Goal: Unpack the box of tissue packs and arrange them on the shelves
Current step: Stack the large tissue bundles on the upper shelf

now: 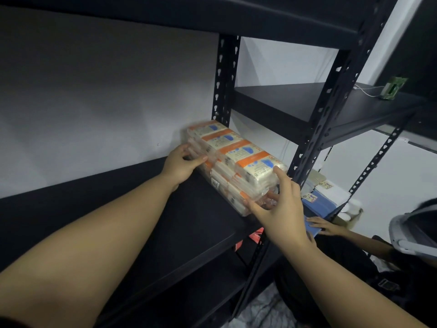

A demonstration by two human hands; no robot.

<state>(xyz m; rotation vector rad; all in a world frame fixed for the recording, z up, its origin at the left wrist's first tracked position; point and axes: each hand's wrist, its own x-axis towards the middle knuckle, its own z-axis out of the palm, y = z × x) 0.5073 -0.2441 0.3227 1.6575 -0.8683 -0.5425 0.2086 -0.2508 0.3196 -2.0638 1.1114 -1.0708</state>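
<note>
A shrink-wrapped bundle of tissue packs (236, 159), cream with orange and blue print, lies on the black shelf (142, 221) at its right end, against the upright post. My left hand (182, 164) holds the bundle's far left side, thumb along its face and fingers curled behind it. My right hand (279, 204) grips the near end, thumb on top and fingers spread over the wrapped front. The bundle's underside and back are hidden.
A black slotted post (314, 138) stands right of the bundle, with a second shelf unit (307, 100) beyond it. Below right, another person's hand (326, 226) rests on blue packs (316, 202). A white headset (413, 233) shows at the right edge. A green board (393, 87) lies on the upper shelf.
</note>
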